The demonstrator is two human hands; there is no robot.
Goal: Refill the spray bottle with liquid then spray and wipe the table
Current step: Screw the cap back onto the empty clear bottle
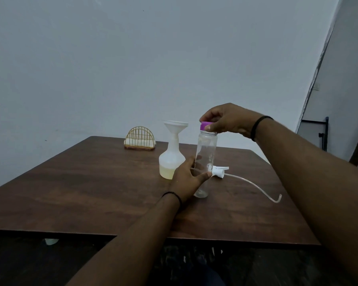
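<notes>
Farthest left, at the far edge of the dark brown wooden table (70,188): a gold wire napkin holder with an arched top (140,138), white napkins inside, well apart from the rest.

Next, near the table's middle: a white translucent plastic spray bottle (171,159), upright, head removed, pale yellowish liquid filling roughly its lower part. Seated in its neck: a white plastic funnel (175,125).

Just right of that, touching or nearly touching: left hand (187,178), black band at the wrist, fingers and thumb wrapped round the lower half of a tall clear glass bottle (206,153), grasping it. Bottle upright on the table, apparently empty, faint print on its side.

On top of the clear bottle: a purple round cap (205,125), pinched by the thumb and fingers of the right hand (229,119), curled down over it from above, black band at that wrist too.

Behind and to the right of the clear bottle, lying flat on the table: the white trigger spray head (220,172), its clear dip tube (254,187) curving away to the right and hooking up at the tip.
</notes>
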